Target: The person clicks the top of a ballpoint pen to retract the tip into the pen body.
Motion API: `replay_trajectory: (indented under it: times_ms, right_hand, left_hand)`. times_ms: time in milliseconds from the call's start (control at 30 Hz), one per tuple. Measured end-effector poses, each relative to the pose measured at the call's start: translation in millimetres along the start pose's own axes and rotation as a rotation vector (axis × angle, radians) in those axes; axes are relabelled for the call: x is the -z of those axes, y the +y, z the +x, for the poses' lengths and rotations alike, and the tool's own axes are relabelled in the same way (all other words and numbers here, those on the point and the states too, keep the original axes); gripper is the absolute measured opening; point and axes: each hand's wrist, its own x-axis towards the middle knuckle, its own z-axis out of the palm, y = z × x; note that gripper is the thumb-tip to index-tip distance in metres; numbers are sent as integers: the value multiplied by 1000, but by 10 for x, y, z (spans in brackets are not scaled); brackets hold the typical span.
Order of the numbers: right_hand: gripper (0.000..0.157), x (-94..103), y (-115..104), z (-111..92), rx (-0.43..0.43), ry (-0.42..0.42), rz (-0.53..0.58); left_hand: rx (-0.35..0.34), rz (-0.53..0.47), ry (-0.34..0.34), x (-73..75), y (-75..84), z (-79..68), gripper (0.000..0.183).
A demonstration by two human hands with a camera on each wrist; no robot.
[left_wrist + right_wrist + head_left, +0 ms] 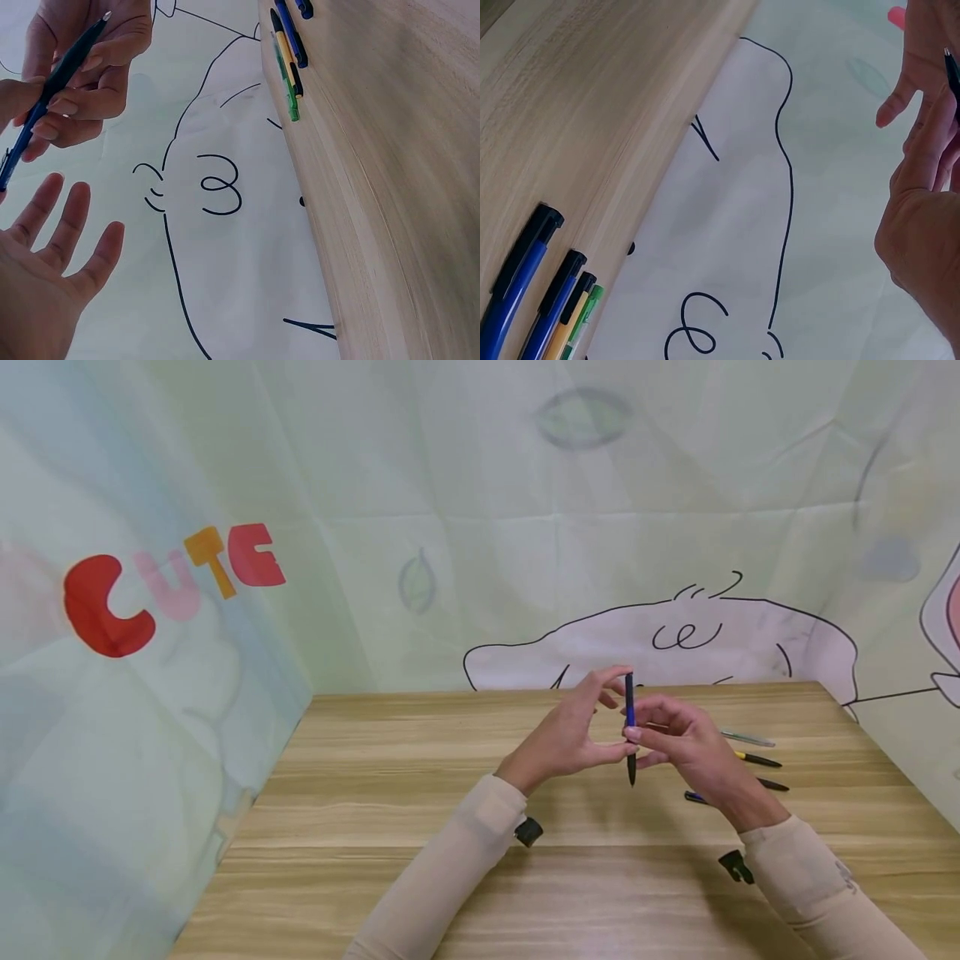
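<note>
A blue and black click pen (630, 697) stands nearly upright above the table, its writing tip pointing down. My right hand (697, 747) pinches it along its lower half between thumb and fingers. On the other side, my left hand (564, 735) curves around it in a C, index fingertip at the top end and thumb against the lower barrel. In the left wrist view the pen (66, 71) slants with its metal tip uppermost, and the left hand's other fingers (64, 240) spread away from it. Only the pen's tip end (952, 71) shows in the right wrist view.
Several pens lie on the wooden table (390, 777) beyond and beneath my right forearm: a green clear one (750, 739), a yellow and black one (761, 760) and blue ones (514, 292). A printed cloth (375, 593) hangs along the table's back and left edges.
</note>
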Motion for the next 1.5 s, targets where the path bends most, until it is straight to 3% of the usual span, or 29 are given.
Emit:
replay_trajectory:
  times_ms: [500, 867, 1133, 1500]
  right_hand:
    - [18, -17, -17, 6, -43, 8, 3]
    - [22, 15, -9, -16, -66, 3, -50]
    - [29, 105, 16, -101, -94, 2, -120]
    - [23, 242, 63, -243, -126, -26, -193]
  left_hand:
    - [-2, 15, 6, 7, -18, -4, 106]
    - [16, 26, 3, 71, -38, -43, 99]
    - [40, 64, 0, 160, -95, -159, 86]
    - [46, 130, 8, 325, -202, -383, 73]
